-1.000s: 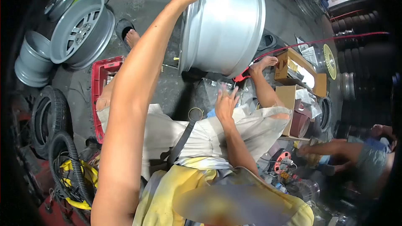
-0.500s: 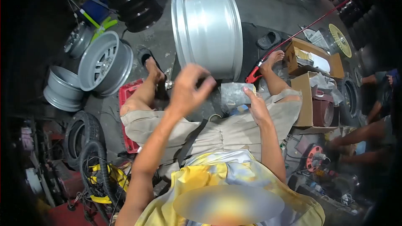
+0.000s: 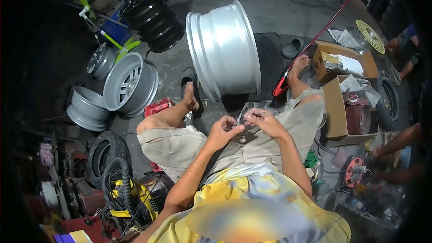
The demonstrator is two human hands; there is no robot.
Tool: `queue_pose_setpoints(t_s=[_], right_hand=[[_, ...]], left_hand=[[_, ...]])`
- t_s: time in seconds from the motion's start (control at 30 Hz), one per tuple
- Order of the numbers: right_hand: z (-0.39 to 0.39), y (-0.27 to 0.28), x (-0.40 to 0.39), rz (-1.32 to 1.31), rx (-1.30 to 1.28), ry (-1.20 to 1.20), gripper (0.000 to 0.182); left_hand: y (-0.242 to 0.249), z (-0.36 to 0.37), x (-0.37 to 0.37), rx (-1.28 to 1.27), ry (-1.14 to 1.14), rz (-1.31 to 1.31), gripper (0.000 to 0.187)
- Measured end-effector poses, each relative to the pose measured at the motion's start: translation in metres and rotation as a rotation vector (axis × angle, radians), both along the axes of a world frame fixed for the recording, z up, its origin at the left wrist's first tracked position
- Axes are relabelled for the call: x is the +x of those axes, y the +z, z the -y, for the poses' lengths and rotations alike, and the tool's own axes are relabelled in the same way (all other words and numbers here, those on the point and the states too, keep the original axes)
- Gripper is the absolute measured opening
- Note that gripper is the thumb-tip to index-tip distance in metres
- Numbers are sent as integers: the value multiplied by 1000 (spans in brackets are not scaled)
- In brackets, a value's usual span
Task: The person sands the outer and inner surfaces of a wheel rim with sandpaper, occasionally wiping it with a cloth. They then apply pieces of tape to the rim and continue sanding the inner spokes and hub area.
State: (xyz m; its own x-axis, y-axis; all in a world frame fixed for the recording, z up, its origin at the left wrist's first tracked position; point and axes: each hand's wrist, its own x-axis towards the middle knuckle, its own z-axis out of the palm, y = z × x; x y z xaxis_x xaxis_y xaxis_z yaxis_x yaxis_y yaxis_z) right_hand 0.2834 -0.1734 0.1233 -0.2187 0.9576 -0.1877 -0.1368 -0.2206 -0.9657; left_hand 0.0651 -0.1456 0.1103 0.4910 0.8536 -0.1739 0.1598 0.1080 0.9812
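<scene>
My left hand [image 3: 226, 131] and my right hand [image 3: 264, 122] are close together over my lap, fingers pinched. Between their fingertips is a thin grey sheet [image 3: 241, 116], like sandpaper, seen nearly edge-on and partly hidden by the fingers. Just beyond my hands, a large silver wheel rim [image 3: 225, 51] stands on its tread side between my feet, its barrel towards me. Neither hand touches the rim.
More silver rims [image 3: 123, 85] and stacked black rims [image 3: 157, 24] stand at left. A red-handled air gun [image 3: 280, 87] on a red hose lies by my right foot. Cardboard boxes [image 3: 335, 112] are at right. A yellow-and-black machine [image 3: 135, 193] sits lower left. Another person's legs [image 3: 400, 139] show at far right.
My left hand has come down from in front of the rim to meet my right hand. The sheet, broad and flat in my right hand before, now shows as a narrow edge between both hands.
</scene>
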Motion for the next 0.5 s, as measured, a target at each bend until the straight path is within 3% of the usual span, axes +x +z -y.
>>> queue_pose_setpoints(t_s=[0.1,0.13,0.2,0.27,0.37,0.43,0.5], right_hand=[[3,7,-6,-1,0,4,38],[2,7,-7,-51,-23,42,50],[7,11,-9,3,12,63,55],[14,7,-16,101,155,47,69],[29,21,-30,431,325,-52,58],[32,18,-37,521,395,-99,50],[28,5,-38,595,483,-127,44]], left_hand=[[-1,0,1,-111,-23,104,28],[2,3,5,-180,56,141,33],[19,7,10,-301,175,193,45],[5,1,4,-375,177,260,46],[2,3,8,-434,209,289,50],[2,3,10,-383,176,170,52],[-3,-1,12,-407,108,232,52]])
